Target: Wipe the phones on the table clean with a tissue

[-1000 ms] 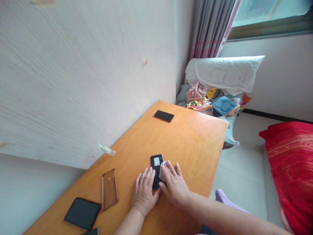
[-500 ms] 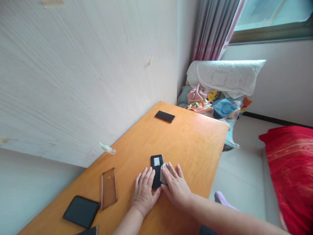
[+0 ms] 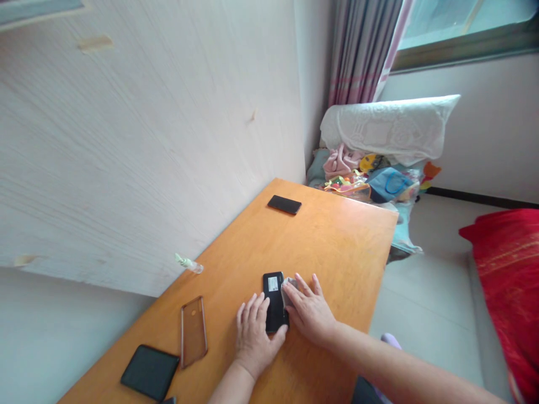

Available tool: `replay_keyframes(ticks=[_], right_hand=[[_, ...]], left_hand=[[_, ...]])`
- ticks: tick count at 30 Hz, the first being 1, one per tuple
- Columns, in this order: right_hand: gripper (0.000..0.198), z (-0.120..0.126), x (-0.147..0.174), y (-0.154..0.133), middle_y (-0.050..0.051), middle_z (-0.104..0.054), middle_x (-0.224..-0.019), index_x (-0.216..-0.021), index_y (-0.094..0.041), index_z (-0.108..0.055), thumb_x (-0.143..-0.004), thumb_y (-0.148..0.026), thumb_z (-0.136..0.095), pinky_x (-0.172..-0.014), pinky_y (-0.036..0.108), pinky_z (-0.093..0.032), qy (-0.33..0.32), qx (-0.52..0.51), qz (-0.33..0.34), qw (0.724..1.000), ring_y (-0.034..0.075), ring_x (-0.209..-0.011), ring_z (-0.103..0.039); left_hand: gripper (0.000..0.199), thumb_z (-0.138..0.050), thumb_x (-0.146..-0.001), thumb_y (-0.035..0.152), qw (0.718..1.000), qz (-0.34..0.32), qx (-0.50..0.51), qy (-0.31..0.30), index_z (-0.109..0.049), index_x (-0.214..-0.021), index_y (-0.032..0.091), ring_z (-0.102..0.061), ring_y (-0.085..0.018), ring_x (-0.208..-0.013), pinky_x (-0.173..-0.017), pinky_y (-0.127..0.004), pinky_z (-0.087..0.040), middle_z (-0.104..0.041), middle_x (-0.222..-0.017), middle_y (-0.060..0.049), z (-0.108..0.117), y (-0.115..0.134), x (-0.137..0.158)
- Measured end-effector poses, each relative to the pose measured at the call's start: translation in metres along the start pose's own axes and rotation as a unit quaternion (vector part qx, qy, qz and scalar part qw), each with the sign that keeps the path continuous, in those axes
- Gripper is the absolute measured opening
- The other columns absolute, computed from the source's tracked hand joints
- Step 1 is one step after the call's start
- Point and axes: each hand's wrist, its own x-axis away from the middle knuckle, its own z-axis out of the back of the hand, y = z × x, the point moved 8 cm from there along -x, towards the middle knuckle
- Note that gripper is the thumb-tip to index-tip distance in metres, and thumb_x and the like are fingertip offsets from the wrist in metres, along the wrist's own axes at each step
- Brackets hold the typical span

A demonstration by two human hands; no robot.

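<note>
Black phone (image 3: 275, 315) is laid label side up on the wooden surface (image 3: 341, 241), btwn both hands; one white label (image 3: 273, 284) is seen nr its far end. Phone's left edge & near end are touched by the left hand (image 3: 255, 331), its fingers extended and thumb spread, not closed. Grey cloth (image 3: 287, 301) is pressed against the phone's right side by the outstretched fingers of the right hand (image 3: 314, 314); whether cloth is also pinched underneath can't be told.

For good contact, phone is prob. best kept pinned by the left hand, cloth kept flat w/ light, even pressure, and label edges not caught.

Qty: phones, 2 (second phone (image 3: 284, 204) is set well apart, at the far end); cloth, 1; label, 1. Off to the left are found 1 brownish see-through case (image 3: 193, 332), 1 flat black item (image 3: 150, 371) just beside it, and 1 small clear bottle (image 3: 190, 264) w/ green top, nr the wall. One dark corner piece (image 3: 169, 400) is cut off at the bottom, ID unclear.
</note>
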Motion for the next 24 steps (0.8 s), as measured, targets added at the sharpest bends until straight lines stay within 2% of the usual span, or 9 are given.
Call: replay_keyframes(ticks=[2,4,6,10,12,14,17,21,24], right_hand=[[0.057,0.002,0.014,0.005,0.007,-0.053,-0.145,-0.148,-0.025,-0.039,-0.093,-0.027,-0.048,-0.116,0.067,0.005,-0.009,0.008,0.014,1.000,0.032,-0.148,-0.020],[0.058,0.008,0.020,0.014,0.007,-0.053,-0.145,-0.148,-0.024,-0.040,-0.091,-0.025,-0.048,-0.115,0.068,0.005,-0.007,0.018,0.006,1.000,0.033,-0.148,-0.020],[0.057,0.015,0.020,0.025,0.007,-0.053,-0.145,-0.147,-0.023,-0.041,-0.090,-0.023,-0.047,-0.114,0.069,0.004,0.002,0.024,-0.015,1.000,0.033,-0.148,-0.021],[0.057,0.021,0.021,0.038,0.008,-0.053,-0.145,-0.146,-0.023,-0.042,-0.089,-0.024,-0.047,-0.115,0.067,-0.004,0.010,0.011,-0.042,0.999,0.031,-0.147,-0.022],[0.058,0.019,0.024,0.037,0.009,-0.052,-0.145,-0.147,-0.024,-0.040,-0.089,-0.025,-0.047,-0.116,0.066,-0.005,0.002,0.001,-0.041,0.999,0.030,-0.147,-0.023],[0.058,0.017,0.023,0.034,0.009,-0.053,-0.145,-0.147,-0.023,-0.040,-0.090,-0.026,-0.047,-0.116,0.066,-0.002,-0.006,-0.007,-0.038,0.999,0.030,-0.147,-0.023],[0.054,0.015,0.005,0.025,0.010,-0.056,-0.141,-0.145,-0.022,-0.041,-0.092,-0.029,-0.046,-0.116,0.065,0.000,-0.009,-0.021,-0.035,0.999,0.030,-0.146,-0.025],[0.051,0.014,-0.032,0.014,0.011,-0.057,-0.140,-0.144,-0.022,-0.042,-0.093,-0.030,-0.046,-0.116,0.063,0.003,-0.014,-0.040,-0.032,0.999,0.027,-0.145,-0.030],[0.050,0.013,-0.033,0.012,0.011,-0.056,-0.140,-0.143,-0.022,-0.043,-0.093,-0.030,-0.046,-0.117,0.061,0.002,-0.012,-0.046,-0.032,0.998,0.026,-0.144,-0.032]], left_hand=[[0.072,-0.068,-0.076,0.053,0.999,0.040,0.007,0.016,-0.049,-0.134,0.017,-0.049,-0.034,-0.128,-0.109,-0.054,-0.033,-0.056,-0.137,-0.016,0.000,0.004,-0.007],[0.072,-0.070,-0.074,0.048,0.998,0.066,0.012,0.017,-0.048,-0.134,0.015,-0.050,-0.034,-0.126,-0.108,-0.054,-0.034,-0.057,-0.136,-0.016,-0.001,0.007,-0.014],[0.067,-0.068,-0.074,0.037,0.998,0.060,0.020,0.003,-0.047,-0.135,0.016,-0.049,-0.033,-0.128,-0.109,-0.054,-0.034,-0.055,-0.138,-0.015,-0.002,0.010,-0.019],[0.065,-0.061,-0.073,0.019,0.999,-0.001,0.037,-0.030,-0.046,-0.136,0.021,-0.044,-0.031,-0.134,-0.114,-0.053,-0.030,-0.052,-0.143,-0.011,-0.001,0.010,-0.017],[0.063,-0.059,-0.075,0.017,0.999,0.004,0.040,-0.021,-0.045,-0.137,0.020,-0.044,-0.031,-0.134,-0.113,-0.052,-0.032,-0.052,-0.142,-0.012,0.002,0.002,-0.012],[0.058,-0.059,-0.081,0.023,0.998,0.035,0.046,0.003,-0.045,-0.137,0.017,-0.048,-0.031,-0.129,-0.108,-0.052,-0.038,-0.054,-0.138,-0.015,0.002,-0.007,-0.006],[0.052,-0.057,-0.089,0.032,0.996,0.060,0.058,0.033,-0.045,-0.136,0.015,-0.053,-0.030,-0.122,-0.102,-0.050,-0.044,-0.057,-0.130,-0.016,-0.002,-0.013,0.000],[0.048,-0.055,-0.091,0.031,0.996,0.044,0.059,0.044,-0.046,-0.136,0.016,-0.051,-0.030,-0.124,-0.104,-0.049,-0.042,-0.057,-0.131,-0.016,-0.008,-0.010,0.003],[0.049,-0.055,-0.091,0.031,0.996,0.045,0.058,0.048,-0.046,-0.137,0.016,-0.052,-0.031,-0.123,-0.103,-0.050,-0.043,-0.057,-0.131,-0.016,-0.008,-0.009,0.004]])
